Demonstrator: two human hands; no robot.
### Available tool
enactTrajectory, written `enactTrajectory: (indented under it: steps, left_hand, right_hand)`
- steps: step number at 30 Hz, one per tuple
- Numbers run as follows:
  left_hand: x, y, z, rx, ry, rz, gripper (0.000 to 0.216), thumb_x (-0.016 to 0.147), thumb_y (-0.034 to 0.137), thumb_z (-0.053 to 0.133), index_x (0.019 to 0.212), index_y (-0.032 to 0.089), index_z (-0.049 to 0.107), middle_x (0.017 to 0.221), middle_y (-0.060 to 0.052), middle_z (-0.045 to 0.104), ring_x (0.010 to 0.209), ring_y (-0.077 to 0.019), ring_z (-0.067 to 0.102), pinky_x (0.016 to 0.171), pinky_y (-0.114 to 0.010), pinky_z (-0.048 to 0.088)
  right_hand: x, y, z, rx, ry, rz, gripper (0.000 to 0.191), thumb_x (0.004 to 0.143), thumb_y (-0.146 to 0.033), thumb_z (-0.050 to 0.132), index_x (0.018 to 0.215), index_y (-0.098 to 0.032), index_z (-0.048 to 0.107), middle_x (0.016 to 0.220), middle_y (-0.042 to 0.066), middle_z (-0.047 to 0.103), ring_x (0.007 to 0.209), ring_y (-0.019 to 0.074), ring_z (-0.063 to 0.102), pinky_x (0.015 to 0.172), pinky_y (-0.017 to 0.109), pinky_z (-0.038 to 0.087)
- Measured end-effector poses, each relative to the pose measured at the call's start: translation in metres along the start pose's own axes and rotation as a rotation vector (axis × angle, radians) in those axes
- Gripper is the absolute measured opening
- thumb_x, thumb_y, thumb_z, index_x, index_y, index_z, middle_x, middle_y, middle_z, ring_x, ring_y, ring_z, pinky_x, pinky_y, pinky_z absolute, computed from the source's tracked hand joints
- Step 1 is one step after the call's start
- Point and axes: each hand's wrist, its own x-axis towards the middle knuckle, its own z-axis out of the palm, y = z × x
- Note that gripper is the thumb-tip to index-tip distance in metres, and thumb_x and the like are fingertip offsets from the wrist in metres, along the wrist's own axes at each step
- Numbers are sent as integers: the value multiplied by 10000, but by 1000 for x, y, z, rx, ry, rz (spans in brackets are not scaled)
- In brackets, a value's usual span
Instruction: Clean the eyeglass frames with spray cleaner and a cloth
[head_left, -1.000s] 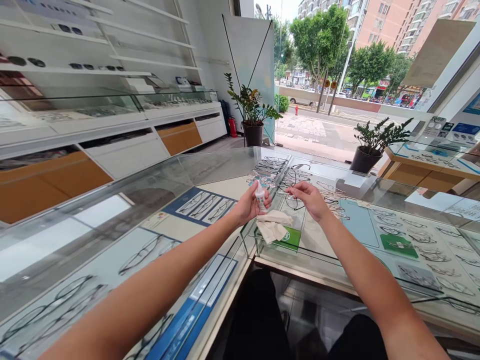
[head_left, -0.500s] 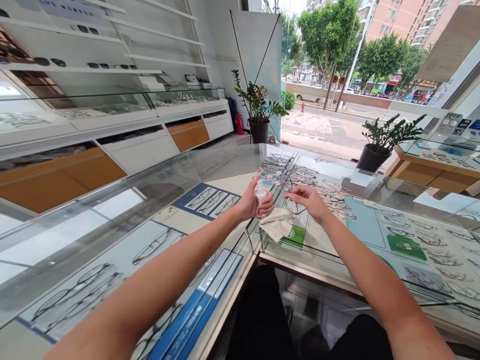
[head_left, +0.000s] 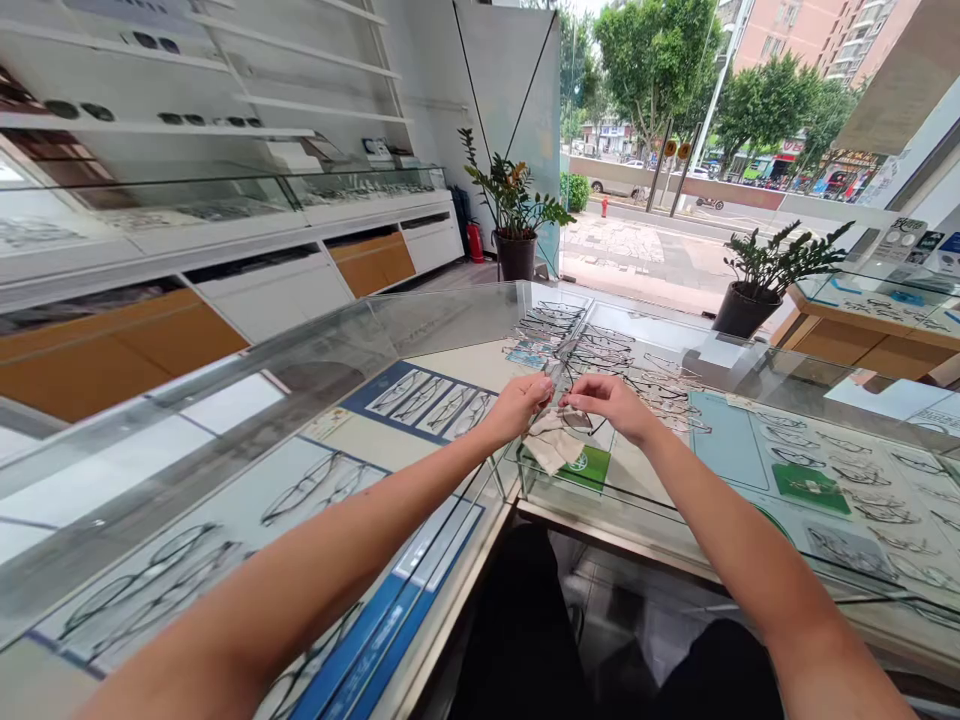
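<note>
My two hands meet over the corner of a glass display counter (head_left: 420, 330). My left hand (head_left: 517, 407) is closed in a pinch on one side of a thin dark pair of glasses (head_left: 561, 385). My right hand (head_left: 611, 402) pinches the other side of the same pair. Just below the hands a beige cloth (head_left: 550, 445) lies crumpled on the glass, partly over a green card (head_left: 587, 466). The small white spray bottle does not show; I cannot tell whether it is hidden in my left palm.
Rows of eyeglass frames (head_left: 600, 350) lie under the glass, with more on blue display mats (head_left: 420, 400). Two potted plants (head_left: 517, 215) (head_left: 757, 280) stand near the street window. Wall shelves and drawers (head_left: 225, 200) run along the left.
My left hand, which held the spray bottle upright, has swung right and closed on the glasses. The bottle has gone from sight. Both hands have drawn together.
</note>
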Motion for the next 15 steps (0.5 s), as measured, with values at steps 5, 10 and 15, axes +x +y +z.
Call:
enactTrajectory:
  steps: [5,10,15]
  left_hand:
    - [-5,-1,0,159,14,67,589,837,756,488,709,185,559,673,-11,534,672,-164,466,667,-304,391]
    - [-12,3,-1,422,-28,173,461,836,642,567,810,183,608,791,-33,619,788,-198,533,765,-322,407]
    - [-12,2,2,483,-82,210,419,855,611,555,810,196,591,799,-36,610,822,-213,537,781,-328,413]
  right_hand:
    - [1,-1,-2,21,21,-38,437,643,-583,905,754,-211,704,836,20,761,803,165,646,767,304,479]
    - [2,-3,-2,34,71,-89,413,668,-574,892,753,-227,686,827,17,766,821,175,651,829,329,509]
    - [1,-3,-1,56,46,-90,407,673,-559,895,765,-225,680,845,22,769,862,187,670,846,339,511]
